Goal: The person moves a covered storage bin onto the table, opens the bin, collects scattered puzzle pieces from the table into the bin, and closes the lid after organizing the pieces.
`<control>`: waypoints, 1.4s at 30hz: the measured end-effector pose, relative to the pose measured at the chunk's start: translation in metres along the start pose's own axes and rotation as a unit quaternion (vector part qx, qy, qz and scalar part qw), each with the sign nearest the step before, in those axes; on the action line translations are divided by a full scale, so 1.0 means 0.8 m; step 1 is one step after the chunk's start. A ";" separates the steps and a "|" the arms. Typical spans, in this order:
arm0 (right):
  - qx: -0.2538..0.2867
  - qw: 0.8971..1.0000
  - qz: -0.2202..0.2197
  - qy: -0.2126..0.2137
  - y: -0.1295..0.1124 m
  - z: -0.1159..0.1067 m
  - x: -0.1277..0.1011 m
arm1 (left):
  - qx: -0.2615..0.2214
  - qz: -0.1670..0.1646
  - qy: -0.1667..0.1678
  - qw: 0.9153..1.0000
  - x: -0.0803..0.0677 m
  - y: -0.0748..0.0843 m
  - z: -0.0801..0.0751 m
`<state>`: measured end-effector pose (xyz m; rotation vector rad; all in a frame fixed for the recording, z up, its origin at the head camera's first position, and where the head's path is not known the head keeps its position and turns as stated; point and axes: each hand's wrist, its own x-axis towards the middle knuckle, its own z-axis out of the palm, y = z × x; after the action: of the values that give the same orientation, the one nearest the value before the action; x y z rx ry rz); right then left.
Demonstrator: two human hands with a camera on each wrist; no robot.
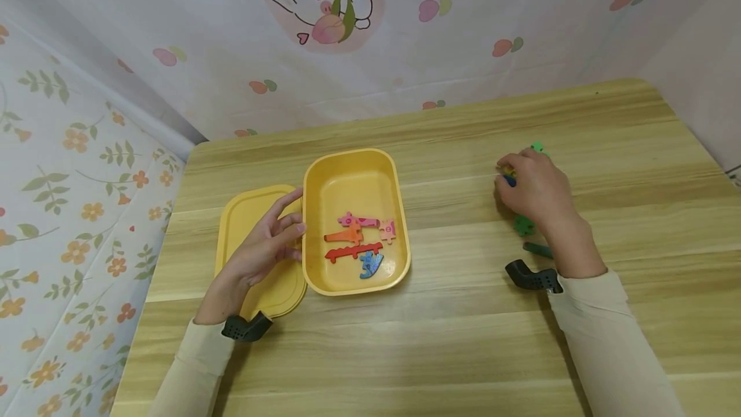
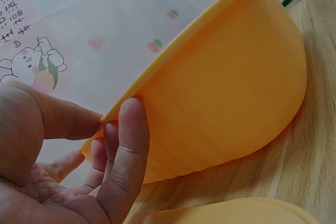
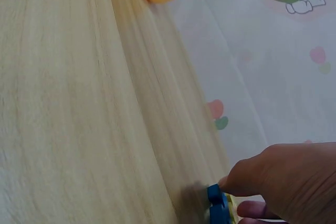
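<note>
My left hand [image 1: 263, 243] lay against the left wall of the yellow box [image 1: 399, 224], fingers [image 2: 126, 150] fairly straight and touching the rim rather than curling round it, which I judged was to keep the box from sliding on the wooden table [image 1: 451, 340]. Under that palm sat the yellow lid [image 1: 246, 224], flat and just beside the box, set off so the box stood open. Just beyond my left fingertips, inside the box, four flat pieces lay on the floor: a pink piece [image 1: 356, 219] farthest from me, an orange piece [image 1: 344, 235] below it, a small pink piece [image 1: 388, 230] to their right, then a long red piece [image 1: 353, 251] with a blue piece [image 1: 370, 264] touching its near end. Well apart from the box, my right hand [image 1: 535, 192] was down on the table with its fingers curled, pinching a blue-and-yellow piece [image 1: 508, 176] at the fingertips; the wrist view showed its blue edge [image 3: 216, 203] standing on the wood. More green pieces [image 1: 523, 225] lay loose round that hand, one [image 1: 538, 147] past my knuckles and one beneath my wrist, presumably left there within easy reach.
</note>
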<state>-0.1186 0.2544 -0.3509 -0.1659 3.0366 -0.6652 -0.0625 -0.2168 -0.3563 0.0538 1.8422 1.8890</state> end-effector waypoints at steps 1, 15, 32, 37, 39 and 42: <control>0.000 1.000 0.002 0.000 0.000 0.000 0.000 | 0.001 0.001 0.000 1.000 0.000 0.000 0.000; -0.018 0.999 -0.014 -0.039 -0.003 -0.004 0.001 | 0.000 -0.003 0.001 1.000 0.001 0.001 0.000; -0.012 0.999 -0.002 -0.038 -0.007 -0.006 0.002 | -0.001 -0.007 0.005 1.000 0.000 0.001 0.001; 0.006 1.000 0.003 -0.019 -0.008 -0.004 0.003 | -0.002 -0.006 0.002 1.000 0.000 0.001 0.001; 0.015 1.000 0.003 -0.008 -0.010 -0.003 0.004 | -0.003 -0.006 0.001 1.000 0.000 0.001 0.001; 0.031 0.999 -0.005 0.011 -0.013 -0.002 0.003 | -0.004 -0.006 0.002 1.000 0.000 0.001 0.001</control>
<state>-0.1202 0.2456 -0.3452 -0.1749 3.0338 -0.7656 -0.0622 -0.2158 -0.3554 0.0368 1.8331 1.8906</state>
